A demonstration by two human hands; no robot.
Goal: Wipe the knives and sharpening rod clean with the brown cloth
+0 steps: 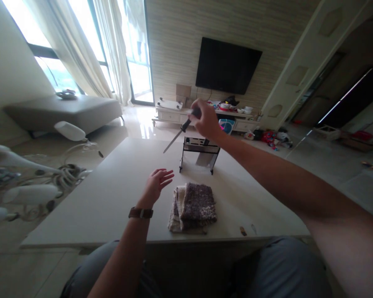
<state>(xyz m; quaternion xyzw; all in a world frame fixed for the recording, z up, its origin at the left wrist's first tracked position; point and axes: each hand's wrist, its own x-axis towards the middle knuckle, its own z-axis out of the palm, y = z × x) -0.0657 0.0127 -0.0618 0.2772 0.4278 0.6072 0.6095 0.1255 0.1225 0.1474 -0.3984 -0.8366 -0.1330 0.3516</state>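
Observation:
A honing steel (173,140), with a dark handle and a thin, pointed metal shaft, hangs in the air, slanting down to the left. My right hand (203,118) is closed around its handle, above the table. My left hand (158,184) is open, fingers spread and pointing right, with nothing in it. Behind it and to the right stands a black-framed knife rack (199,142) with a wide blade (205,159) in it. In front of the rack lies a folded brown and cream knitted cloth (199,200), just right of my left hand.
The white table (96,207) spans the area before my knees. Two small items (243,231) lie near its front edge. White lamp-like pieces with coiled tubing (70,174) crowd the left side. Farther off are a grey bench (62,109), a TV cabinet (169,117) and a television (228,64).

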